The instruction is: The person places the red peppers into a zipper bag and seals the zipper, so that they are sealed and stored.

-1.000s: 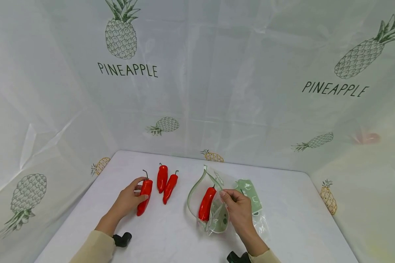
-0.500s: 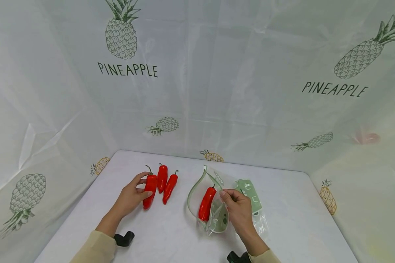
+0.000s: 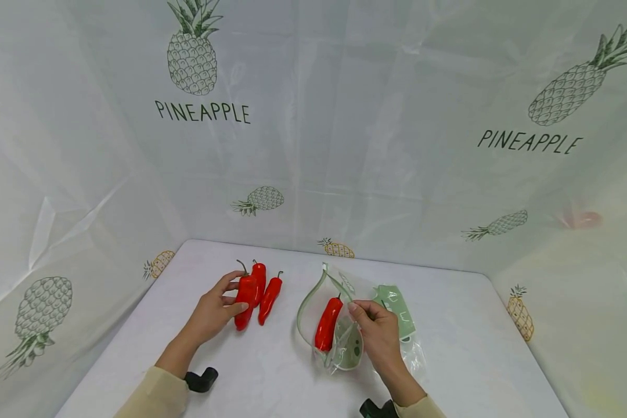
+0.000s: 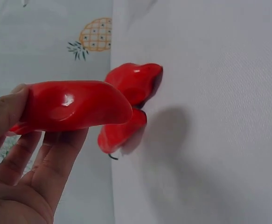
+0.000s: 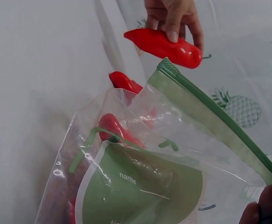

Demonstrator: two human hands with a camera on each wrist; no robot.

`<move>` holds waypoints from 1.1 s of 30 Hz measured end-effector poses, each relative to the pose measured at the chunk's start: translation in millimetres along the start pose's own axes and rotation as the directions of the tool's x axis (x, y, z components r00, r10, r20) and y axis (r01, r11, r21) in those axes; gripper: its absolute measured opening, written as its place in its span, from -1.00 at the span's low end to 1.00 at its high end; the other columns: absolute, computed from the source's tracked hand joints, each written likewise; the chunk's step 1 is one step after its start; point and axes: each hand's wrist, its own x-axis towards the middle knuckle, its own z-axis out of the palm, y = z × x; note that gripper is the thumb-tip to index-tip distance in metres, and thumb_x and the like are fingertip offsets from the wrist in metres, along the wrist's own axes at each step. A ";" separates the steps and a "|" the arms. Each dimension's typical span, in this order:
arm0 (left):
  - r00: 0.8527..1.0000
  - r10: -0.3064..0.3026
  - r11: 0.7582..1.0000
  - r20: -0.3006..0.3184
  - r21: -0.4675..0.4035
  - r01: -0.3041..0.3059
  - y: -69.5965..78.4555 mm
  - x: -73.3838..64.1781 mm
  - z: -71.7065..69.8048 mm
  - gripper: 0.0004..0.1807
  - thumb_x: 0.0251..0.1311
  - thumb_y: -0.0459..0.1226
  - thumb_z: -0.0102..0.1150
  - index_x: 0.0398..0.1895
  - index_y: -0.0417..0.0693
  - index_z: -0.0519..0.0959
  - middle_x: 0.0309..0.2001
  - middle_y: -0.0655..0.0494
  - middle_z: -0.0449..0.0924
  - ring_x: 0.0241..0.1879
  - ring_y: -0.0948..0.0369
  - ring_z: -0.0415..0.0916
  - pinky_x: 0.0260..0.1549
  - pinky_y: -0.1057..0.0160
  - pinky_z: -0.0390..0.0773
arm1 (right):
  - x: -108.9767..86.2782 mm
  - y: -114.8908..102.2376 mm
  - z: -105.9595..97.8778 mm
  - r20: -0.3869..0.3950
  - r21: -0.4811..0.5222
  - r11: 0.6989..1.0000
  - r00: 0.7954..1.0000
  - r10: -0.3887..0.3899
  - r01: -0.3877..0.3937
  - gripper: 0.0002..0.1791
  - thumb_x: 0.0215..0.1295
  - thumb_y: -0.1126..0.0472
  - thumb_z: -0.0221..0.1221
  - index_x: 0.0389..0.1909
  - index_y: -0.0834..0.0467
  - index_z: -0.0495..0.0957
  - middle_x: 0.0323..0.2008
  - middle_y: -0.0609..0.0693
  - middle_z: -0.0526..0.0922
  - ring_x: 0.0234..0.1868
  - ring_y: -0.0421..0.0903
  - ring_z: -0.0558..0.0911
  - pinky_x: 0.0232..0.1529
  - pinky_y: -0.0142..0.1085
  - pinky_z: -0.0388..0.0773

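Note:
My left hand grips a red chili pepper between thumb and fingers, stem pointing away. In the left wrist view this pepper is held over the table, its shadow falling apart from it. Just beyond lie two more red peppers, one partly hidden behind the held pepper and the other in plain sight. My right hand pinches the edge of a clear zip bag with a green seal, keeping its mouth spread. Inside the bag is another red pepper, behind a green label marked "name".
Right of the open bag, partly behind my right hand, lies another clear bag with a green panel. A white table carries everything. Pineapple-print sheeting rises behind it and along both sides.
My left hand has moved the held pepper right and slightly away, so it now overlaps the nearer of the two lying peppers. The right hand and bag stay still.

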 end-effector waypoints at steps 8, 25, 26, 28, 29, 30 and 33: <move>0.999 0.007 0.998 0.039 -0.059 -0.005 14.1 -4.7 5.9 -0.14 0.29 -0.29 0.44 0.61 0.21 0.25 0.43 -0.22 0.43 0.18 -0.10 0.62 -0.05 -0.05 0.79 | 0.2 -0.9 0.9 0.005 -0.004 1.000 1.000 -0.007 0.007 -0.88 0.41 0.25 0.36 -0.17 0.21 0.80 -0.28 0.14 0.78 -0.30 -0.17 0.58 -0.34 -0.43 0.57; 0.968 0.144 0.987 0.207 -0.103 -0.124 55.5 -19.6 43.4 -0.24 0.22 -0.24 0.51 0.48 0.32 0.44 0.27 -0.03 0.55 0.06 0.05 0.61 -0.14 0.08 0.80 | 2.1 -5.0 2.7 0.015 -0.027 1.000 1.000 -0.002 0.003 -0.89 0.41 0.24 0.37 -0.17 0.19 0.81 -0.30 0.07 0.77 -0.29 -0.16 0.57 -0.30 -0.40 0.56; 0.963 0.152 0.985 0.224 -0.110 -0.130 57.6 -19.5 45.1 -0.25 0.22 -0.25 0.50 0.48 0.30 0.44 0.27 -0.03 0.55 0.04 0.05 0.62 -0.15 0.08 0.80 | 2.2 -5.3 3.1 0.016 -0.027 1.000 1.000 -0.003 0.003 -0.89 0.40 0.24 0.37 -0.17 0.18 0.81 -0.30 0.07 0.78 -0.29 -0.16 0.57 -0.30 -0.40 0.56; 0.952 0.167 0.983 0.255 -0.113 -0.142 61.5 -19.5 48.0 -0.25 0.23 -0.26 0.49 0.48 0.26 0.44 0.27 -0.04 0.54 0.03 0.06 0.63 -0.17 0.09 0.80 | 2.6 -5.6 3.5 0.018 -0.031 1.000 1.000 -0.001 0.002 -0.89 0.40 0.23 0.37 -0.17 0.18 0.81 -0.30 0.07 0.78 -0.29 -0.16 0.57 -0.30 -0.40 0.56; 0.948 0.172 0.983 0.268 -0.111 -0.148 63.3 -19.5 49.1 -0.25 0.24 -0.26 0.49 0.49 0.24 0.44 0.27 -0.04 0.54 0.02 0.06 0.63 -0.18 0.09 0.80 | 2.7 -5.8 3.6 0.019 -0.032 0.999 1.000 0.000 0.001 -0.89 0.41 0.23 0.37 -0.17 0.18 0.81 -0.29 0.07 0.78 -0.29 -0.16 0.56 -0.30 -0.40 0.56; 0.943 0.177 0.983 0.281 -0.107 -0.152 64.8 -19.6 50.3 -0.25 0.24 -0.26 0.48 0.49 0.23 0.44 0.26 -0.05 0.56 0.03 0.06 0.63 -0.19 0.09 0.80 | 2.8 -6.1 3.7 0.020 -0.035 0.999 1.000 0.001 0.000 -0.89 0.41 0.23 0.37 -0.17 0.18 0.81 -0.29 0.08 0.78 -0.28 -0.15 0.56 -0.30 -0.40 0.56; 0.931 0.181 0.983 0.316 -0.075 -0.166 69.3 -20.5 53.3 -0.25 0.23 -0.25 0.49 0.49 0.23 0.45 0.23 -0.06 0.58 0.03 0.05 0.61 -0.23 0.08 0.80 | 2.7 -6.7 3.7 0.023 -0.034 0.999 1.000 -0.002 0.003 -0.88 0.41 0.22 0.37 -0.17 0.18 0.81 -0.28 0.11 0.78 -0.29 -0.14 0.55 -0.31 -0.40 0.55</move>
